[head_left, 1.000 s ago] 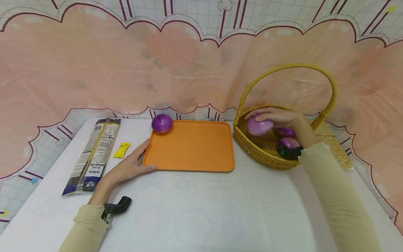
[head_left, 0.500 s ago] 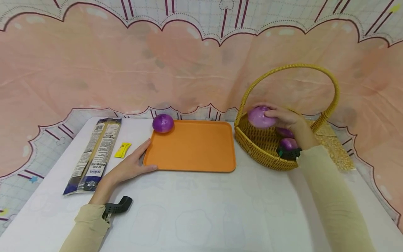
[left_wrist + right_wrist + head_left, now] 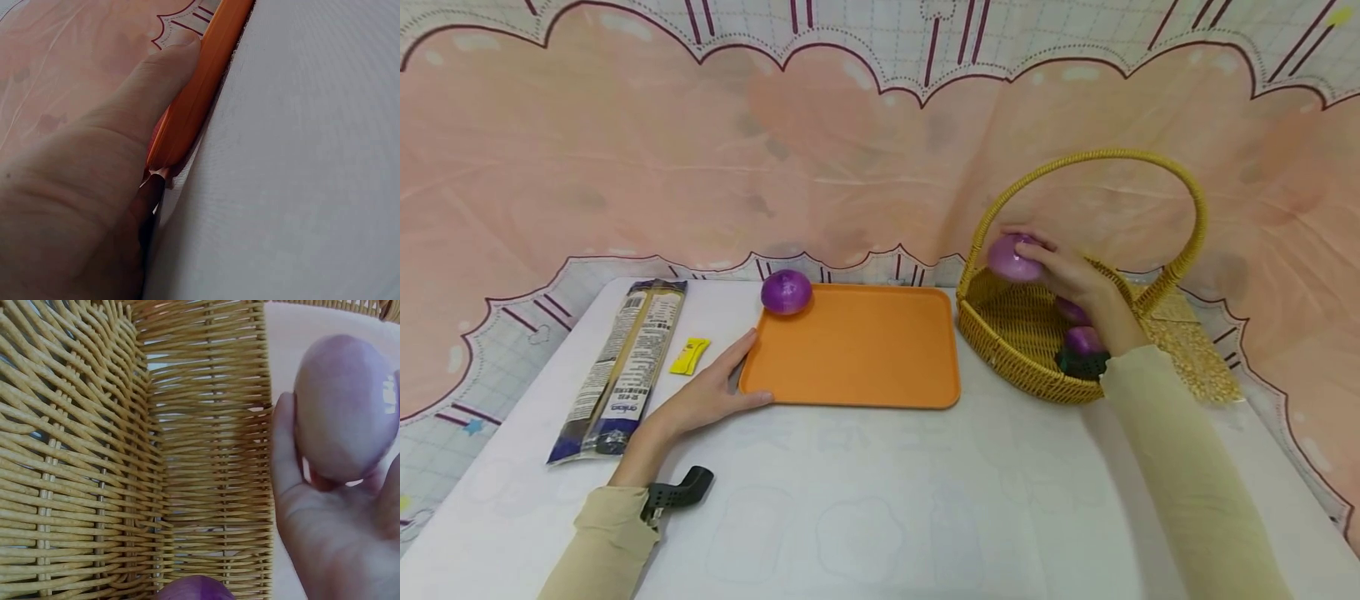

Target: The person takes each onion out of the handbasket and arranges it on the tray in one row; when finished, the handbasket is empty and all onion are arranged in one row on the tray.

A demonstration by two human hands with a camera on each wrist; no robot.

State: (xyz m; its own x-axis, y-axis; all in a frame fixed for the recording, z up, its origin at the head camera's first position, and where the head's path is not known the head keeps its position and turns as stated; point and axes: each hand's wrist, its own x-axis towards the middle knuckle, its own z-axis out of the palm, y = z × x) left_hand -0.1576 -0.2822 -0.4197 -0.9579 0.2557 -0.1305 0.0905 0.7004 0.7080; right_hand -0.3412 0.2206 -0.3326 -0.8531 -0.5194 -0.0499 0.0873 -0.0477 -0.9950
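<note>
My right hand [image 3: 1060, 267] grips a glossy purple onion [image 3: 1011, 258] above the back left part of the wicker basket [image 3: 1007, 362]. In the right wrist view, fingers and thumb lie around this onion [image 3: 344, 406], beyond the woven wall. Two more onions, one of them [image 3: 1084, 340] partly behind the wrist, sit inside the basket. My left hand [image 3: 711, 396] rests at the left front corner of an orange tray [image 3: 857, 346], with fairly straight fingers along its side. The left wrist view has the thumb touching the tray's rim [image 3: 203, 81]. Another onion [image 3: 786, 292] sits on the tray's back left corner.
A long printed packet [image 3: 625, 367] and a small yellow wrapped piece [image 3: 689, 357] lie left of the tray. Behind the basket, to the right, lies a bag of yellow grains [image 3: 1198, 358]. The basket's tall handle [image 3: 1105, 156] arches above the right hand.
The right hand has raised the onion from inside the basket to above its rim. My left hand and the tray have stayed in place.
</note>
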